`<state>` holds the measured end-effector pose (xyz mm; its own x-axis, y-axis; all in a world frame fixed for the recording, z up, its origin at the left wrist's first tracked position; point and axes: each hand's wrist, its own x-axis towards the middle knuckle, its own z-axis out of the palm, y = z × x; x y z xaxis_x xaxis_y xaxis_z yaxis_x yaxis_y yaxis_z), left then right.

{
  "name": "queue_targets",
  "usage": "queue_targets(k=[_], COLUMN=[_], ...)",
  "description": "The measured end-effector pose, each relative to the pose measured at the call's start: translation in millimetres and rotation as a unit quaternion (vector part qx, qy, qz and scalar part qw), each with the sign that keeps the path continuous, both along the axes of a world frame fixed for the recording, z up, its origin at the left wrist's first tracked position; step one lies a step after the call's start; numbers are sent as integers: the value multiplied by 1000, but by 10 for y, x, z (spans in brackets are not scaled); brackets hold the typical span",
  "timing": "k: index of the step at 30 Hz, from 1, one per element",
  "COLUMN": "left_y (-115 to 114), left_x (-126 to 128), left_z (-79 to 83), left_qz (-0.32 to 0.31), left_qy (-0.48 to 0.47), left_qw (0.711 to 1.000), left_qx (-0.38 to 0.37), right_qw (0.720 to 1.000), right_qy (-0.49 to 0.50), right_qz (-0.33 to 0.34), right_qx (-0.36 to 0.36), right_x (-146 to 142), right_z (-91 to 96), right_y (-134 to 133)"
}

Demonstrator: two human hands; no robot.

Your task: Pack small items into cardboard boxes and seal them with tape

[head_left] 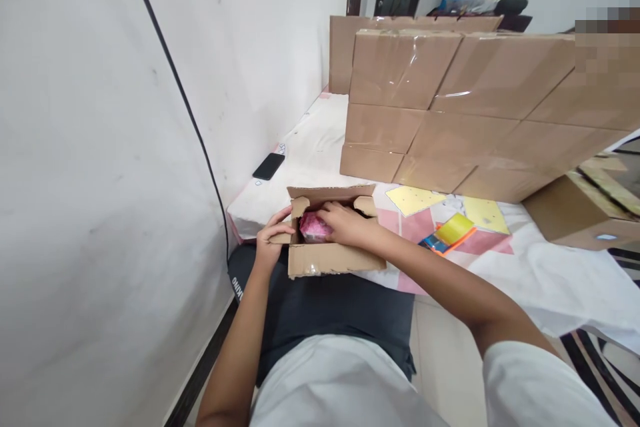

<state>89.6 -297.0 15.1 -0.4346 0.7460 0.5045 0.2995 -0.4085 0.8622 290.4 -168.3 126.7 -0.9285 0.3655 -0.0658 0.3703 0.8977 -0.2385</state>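
Low centre of the frame, my left hand, nearly closed, pinches the side flap of the open box. My half-curled right hand touches the pink bundle inside; I can't tell whether it grips. I'd best brace that flap steadily and keep my touch light.
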Motion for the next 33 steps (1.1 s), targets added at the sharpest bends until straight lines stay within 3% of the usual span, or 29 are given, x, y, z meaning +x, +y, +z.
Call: queue_targets(k=[5, 10, 14, 18, 23, 27, 30, 33], left_y=[14, 83, 139, 188, 227, 242, 281, 318], left_x=[24, 53, 76, 157, 252, 273, 340, 440], left_z=[-43, -2, 40, 31, 36, 26, 7, 0], left_qz=[-17, -18, -19, 20, 86, 142, 144, 137], left_qy=[-29, -52, -59, -82, -100, -114, -116, -114], left_qw=[999, 998, 998, 996, 990, 980, 980, 982], left_qx=[25, 21, 13, 35, 57, 76, 74, 66], right_qw=[987, 973, 977, 987, 999, 991, 955, 901], right_qy=[-109, -198, -180, -150, -40, 129, 285, 386], right_qz=[-66, -100, -95, -46, -1, 38, 65, 48], right_qx=[94, 68, 68, 19, -8, -12, 57, 193], right_x=[-143, -340, -357, -243, -47, 180, 377, 529], right_z=[159, 208, 138, 40, 64, 418, 746, 896], right_y=[-196, -158, -68, 52, 193, 214, 127, 6])
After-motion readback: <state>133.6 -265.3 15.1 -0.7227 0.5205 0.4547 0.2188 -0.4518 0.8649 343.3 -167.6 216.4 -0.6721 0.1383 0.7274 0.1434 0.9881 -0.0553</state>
